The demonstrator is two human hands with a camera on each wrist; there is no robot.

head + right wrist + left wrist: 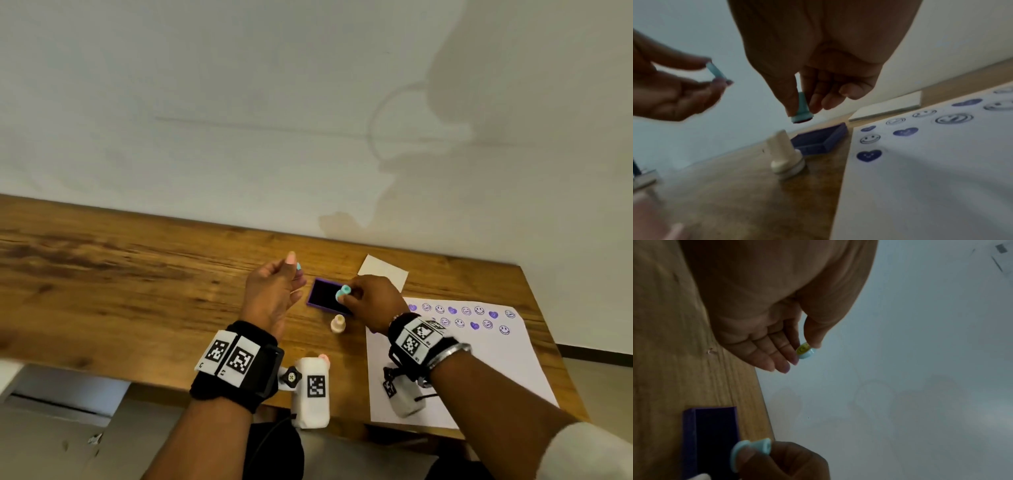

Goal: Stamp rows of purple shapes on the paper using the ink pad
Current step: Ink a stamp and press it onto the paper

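Observation:
The open purple ink pad (325, 295) lies on the wooden table (137, 274), with white paper (486, 363) to its right carrying two rows of purple hearts and smiley faces (466, 317). My right hand (373, 301) pinches a teal stamp (343, 293) by its handle, face down just above the pad (818, 141); the teal stamp (802, 110) hangs a little off the surface. My left hand (274, 291) is raised left of the pad and pinches a small teal cap (805, 351) between thumb and forefinger.
A cream stamp (338, 323) stands upright on the table in front of the pad. A white lid or card (383, 272) lies behind the paper. The wall runs along the table's far edge, and a pink-topped item (323, 358) shows near the front edge.

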